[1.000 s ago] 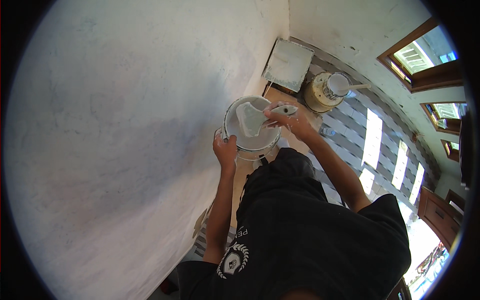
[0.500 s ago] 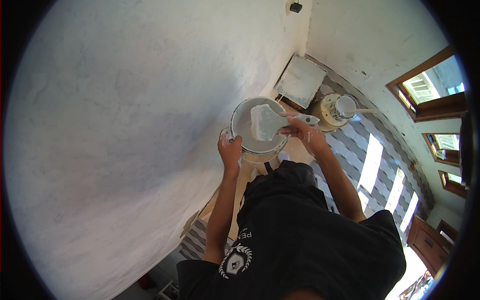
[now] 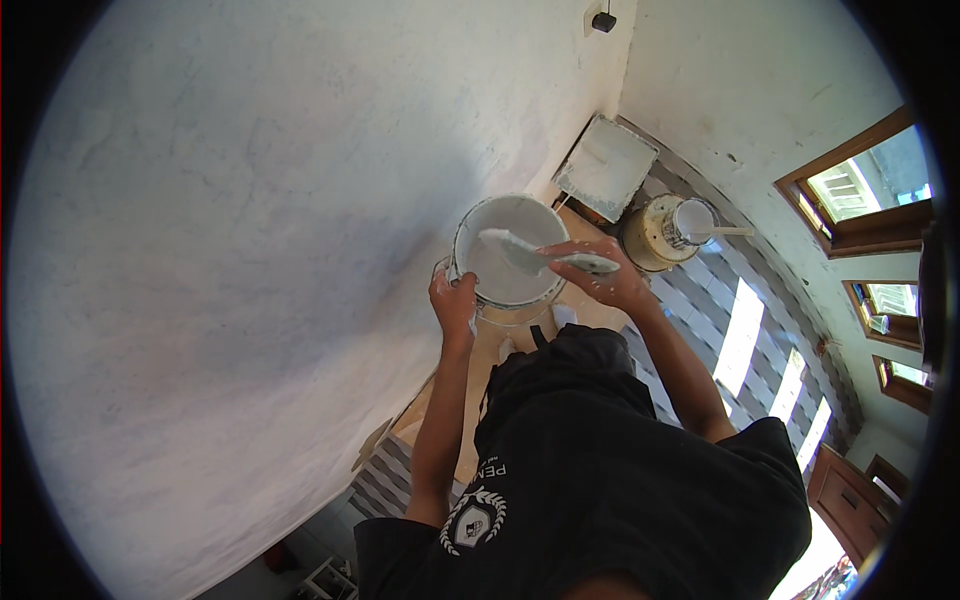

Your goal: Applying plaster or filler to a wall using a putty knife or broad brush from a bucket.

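Our left hand [image 3: 456, 300] holds the bucket [image 3: 507, 304] at its near left rim, the thumb over the edge and the fingers against the outside; that grip is closed on the rim. Our right hand [image 3: 605, 272] pinches the brush [image 3: 516, 252] near where its handle meets the head, and the handle's end points right, out past the rim. The brush lies across the bucket's mouth, its head turned nearly edge-on and its white-coated tip pointing left. We cannot tell whether the tip touches the pale paint [image 3: 489, 278] inside. White specks dot our right hand.

The bucket is in front of our body, close to the white wall [image 3: 260, 250] on our left, above a tan surface [image 3: 592, 308]; we cannot tell whether it rests on anything. Beyond it, near the corner, is a square white panel [image 3: 608, 165]. Just right of that stands a yellowish drum [image 3: 648, 238] with a small tub [image 3: 692, 218] on top, a pale stick [image 3: 733, 231] jutting from the tub to the right. Sunlight falls in bright strips on the patterned floor [image 3: 690, 305].
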The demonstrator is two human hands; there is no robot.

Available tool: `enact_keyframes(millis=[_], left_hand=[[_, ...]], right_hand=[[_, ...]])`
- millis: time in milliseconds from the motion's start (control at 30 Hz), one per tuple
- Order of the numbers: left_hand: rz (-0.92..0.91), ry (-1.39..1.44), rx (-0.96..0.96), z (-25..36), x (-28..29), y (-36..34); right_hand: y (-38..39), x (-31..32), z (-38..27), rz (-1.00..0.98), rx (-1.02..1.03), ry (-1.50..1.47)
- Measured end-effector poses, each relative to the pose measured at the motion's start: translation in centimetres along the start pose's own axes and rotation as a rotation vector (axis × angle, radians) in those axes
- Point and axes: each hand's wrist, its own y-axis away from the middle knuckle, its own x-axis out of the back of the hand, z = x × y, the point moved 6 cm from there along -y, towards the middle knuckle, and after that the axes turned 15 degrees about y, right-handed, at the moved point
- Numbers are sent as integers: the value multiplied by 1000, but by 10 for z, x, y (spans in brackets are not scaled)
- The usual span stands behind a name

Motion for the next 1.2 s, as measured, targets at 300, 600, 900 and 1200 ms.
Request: enact_keyframes(millis=[300,600,900,1200], left_hand=[[41,35,10,-1,9,0],[55,-116,7,-19,24,-4],[85,-115,-26,-26,26,-3],[61,-125,-43,-28,24,-6]], right_hand=[[0,-16,2,7,73,96],[1,-25,14,49,-28,-14],[10,-25,35,114,-146,-194],[18,-15,39,165,-166,-392]])
